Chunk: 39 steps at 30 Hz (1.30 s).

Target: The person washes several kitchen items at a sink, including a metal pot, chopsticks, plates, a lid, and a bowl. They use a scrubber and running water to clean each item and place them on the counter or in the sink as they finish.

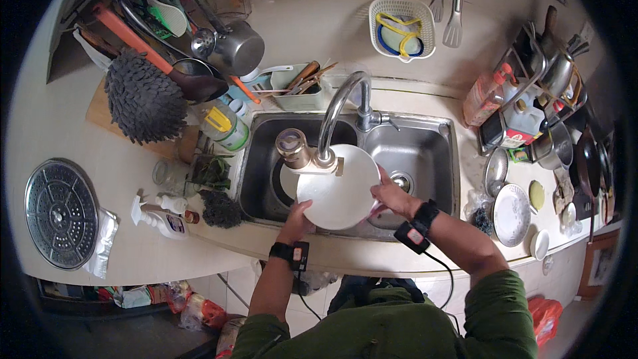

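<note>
A round white plate or shallow bowl [339, 197] is held over the divider of a double-basin steel sink [429, 159]. My left hand [295, 220] grips its lower left rim, thumb on top and fingers hidden beneath. At the right rim, my right hand [396, 196] is closed on the edge, with something pinkish partly visible under its fingers. The spout of a chrome gooseneck faucet [327, 124], fitted with a faucet filter [294, 147], overlaps the plate's upper part. Behind the plate, the left basin holds a dark round vessel [277, 184], mostly covered.
A spray bottle [167, 222], a dark scouring pad [222, 209] and a perforated steamer plate [61, 214] lie left of the sink. On the right are a patterned plate [512, 214], a small white bowl [540, 244] and a bottle rack [518, 104]. A utensil holder [298, 101] stands behind.
</note>
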### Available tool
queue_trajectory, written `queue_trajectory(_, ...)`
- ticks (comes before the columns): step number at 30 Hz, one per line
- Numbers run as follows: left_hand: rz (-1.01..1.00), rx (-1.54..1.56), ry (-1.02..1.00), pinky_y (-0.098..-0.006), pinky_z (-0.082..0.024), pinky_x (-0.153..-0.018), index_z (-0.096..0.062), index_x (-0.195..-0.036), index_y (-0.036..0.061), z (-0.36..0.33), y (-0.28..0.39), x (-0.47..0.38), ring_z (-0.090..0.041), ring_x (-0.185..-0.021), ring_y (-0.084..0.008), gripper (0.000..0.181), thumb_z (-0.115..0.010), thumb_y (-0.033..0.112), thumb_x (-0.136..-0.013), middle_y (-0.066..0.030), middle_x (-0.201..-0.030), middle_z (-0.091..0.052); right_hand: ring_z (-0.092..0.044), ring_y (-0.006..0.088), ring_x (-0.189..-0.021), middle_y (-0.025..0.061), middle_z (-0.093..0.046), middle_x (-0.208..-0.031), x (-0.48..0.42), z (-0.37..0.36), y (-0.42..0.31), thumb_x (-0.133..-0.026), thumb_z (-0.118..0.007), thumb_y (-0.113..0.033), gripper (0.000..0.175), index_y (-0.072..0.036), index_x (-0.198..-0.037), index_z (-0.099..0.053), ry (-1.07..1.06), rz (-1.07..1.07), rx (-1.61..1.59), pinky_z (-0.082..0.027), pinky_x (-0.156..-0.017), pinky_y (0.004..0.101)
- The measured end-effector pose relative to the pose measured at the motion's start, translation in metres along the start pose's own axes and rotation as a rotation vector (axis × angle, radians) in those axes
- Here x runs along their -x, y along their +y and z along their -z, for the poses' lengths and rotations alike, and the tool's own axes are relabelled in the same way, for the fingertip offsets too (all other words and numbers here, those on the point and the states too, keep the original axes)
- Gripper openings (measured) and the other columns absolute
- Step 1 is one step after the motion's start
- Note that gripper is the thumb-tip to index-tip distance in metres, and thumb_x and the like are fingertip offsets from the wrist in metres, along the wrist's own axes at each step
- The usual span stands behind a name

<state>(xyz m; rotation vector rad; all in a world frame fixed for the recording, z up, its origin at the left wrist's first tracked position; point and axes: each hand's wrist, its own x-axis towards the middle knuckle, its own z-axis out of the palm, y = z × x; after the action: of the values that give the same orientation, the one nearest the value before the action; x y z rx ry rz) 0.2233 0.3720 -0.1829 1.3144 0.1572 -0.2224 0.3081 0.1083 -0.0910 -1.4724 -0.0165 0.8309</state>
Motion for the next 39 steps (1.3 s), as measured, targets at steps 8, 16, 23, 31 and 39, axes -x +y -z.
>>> queue_trajectory(8,0.062,0.216,0.029,-0.036,-0.024,-0.105,-0.016,-0.14,0.0064,-0.013,0.073,0.012,-0.031,-0.127,-0.0239,0.062,-0.032,0.044,-0.094,-0.0124,-0.14,-0.029,-0.056,0.0315,-0.1,0.0182,-0.051,-0.117,-0.008,-0.017,0.035,-0.077,-0.04,-0.014,0.05,0.0,-0.126,-0.038,-0.269,-0.362,-0.534,-0.049,-0.082,0.0431)
queue_trajectory(16,0.06,0.016,0.257,-0.0402,-0.05,-0.078,-0.017,-0.14,0.016,0.017,0.074,0.009,-0.046,-0.114,-0.0273,0.061,-0.048,0.024,-0.088,-0.0149,-0.13,-0.038,-0.058,0.0341,-0.095,0.0172,-0.05,-0.116,-0.062,-0.037,0.061,-0.071,-0.042,-0.003,0.06,-0.005,-0.131,-0.031,-0.196,-0.103,-0.444,-0.053,-0.078,0.0417)
queue_trajectory(23,-0.445,-0.853,0.75,-0.0425,-0.051,-0.077,-0.034,-0.128,0.0088,-0.025,-0.012,0.001,-0.051,-0.106,-0.0357,0.051,-0.053,0.01,-0.081,-0.0142,-0.122,-0.047,-0.048,0.0404,-0.11,0.0281,-0.047,-0.119,-0.097,-0.054,0.041,-0.078,-0.043,-0.005,0.071,-0.022,-0.14,-0.013,0.247,0.211,0.326,-0.04,-0.092,0.0434)
queue_trajectory(31,-0.084,-1.176,0.164,-0.0395,-0.049,-0.071,-0.056,-0.106,0.0079,-0.055,-0.006,-0.033,-0.061,-0.081,-0.0317,0.028,-0.059,0.013,-0.079,-0.0167,-0.085,-0.063,-0.05,0.0442,-0.102,0.0282,-0.053,-0.11,-0.119,-0.072,0.049,-0.076,-0.05,-0.021,0.058,-0.012,-0.131,-0.033,0.301,0.158,0.607,-0.041,-0.088,0.0461)
queue_trajectory(39,-0.226,-0.285,0.289,-0.0261,-0.045,-0.056,-0.059,-0.095,0.0031,-0.02,-0.01,-0.05,-0.053,-0.066,-0.0082,0.022,-0.068,0.008,-0.076,-0.0008,-0.08,-0.061,-0.056,0.035,-0.098,0.0172,-0.061,-0.104,-0.105,-0.057,0.038,-0.087,-0.046,-0.031,0.034,-0.004,-0.106,-0.057,0.025,0.482,0.8,-0.043,-0.087,0.041)
